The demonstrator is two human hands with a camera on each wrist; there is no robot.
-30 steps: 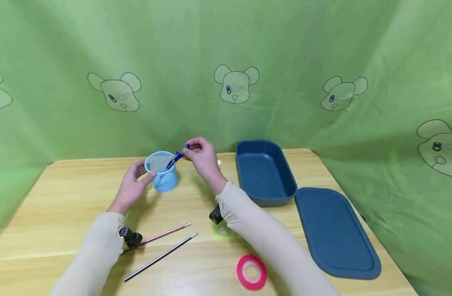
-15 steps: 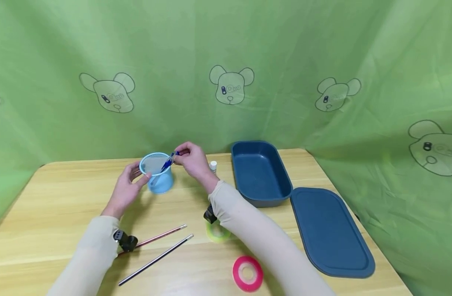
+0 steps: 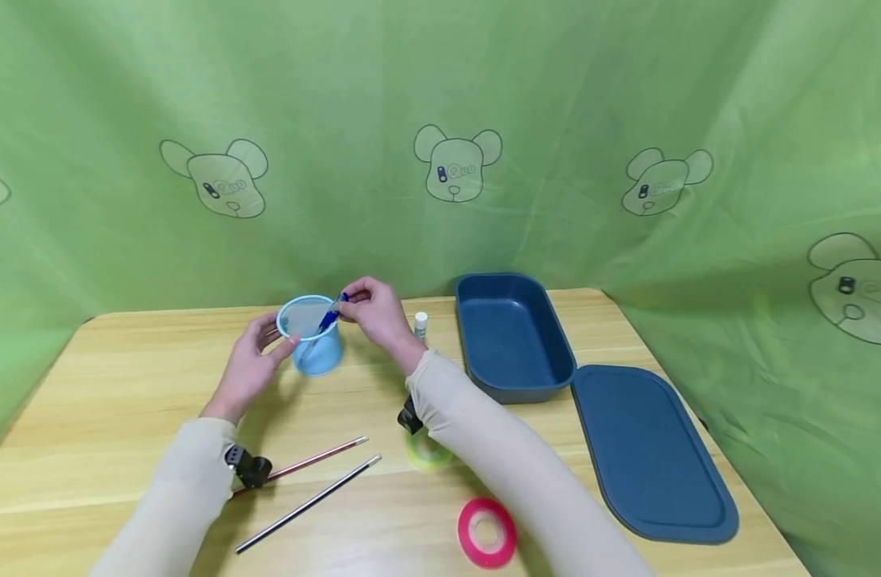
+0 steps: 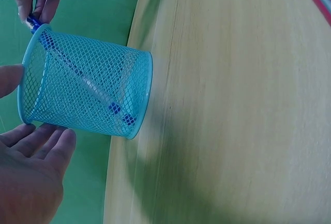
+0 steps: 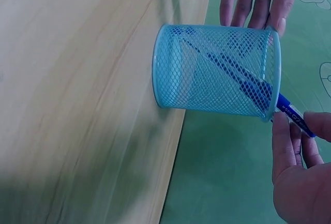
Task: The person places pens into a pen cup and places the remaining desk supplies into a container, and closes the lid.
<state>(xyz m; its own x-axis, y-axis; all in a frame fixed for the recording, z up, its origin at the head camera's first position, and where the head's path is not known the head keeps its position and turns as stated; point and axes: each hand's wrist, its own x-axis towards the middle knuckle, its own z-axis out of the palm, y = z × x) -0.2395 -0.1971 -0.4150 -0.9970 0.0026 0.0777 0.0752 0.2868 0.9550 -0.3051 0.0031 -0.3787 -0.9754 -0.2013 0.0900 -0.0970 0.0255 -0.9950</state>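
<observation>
Head view: cup (image 3: 321, 354) stands near table's back edge (image 3: 180, 312), box (image 3: 518, 336) well apart.

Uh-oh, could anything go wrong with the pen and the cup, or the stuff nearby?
Maybe! The blue pen slants across the rim of the mesh cup, so a sideways push by the right hand might tip the cup if the left hand lost its hold.

Also, the left wrist's black camera is over part of the red pencil, so lowering that arm could knock the pencil and make it roll.
</observation>
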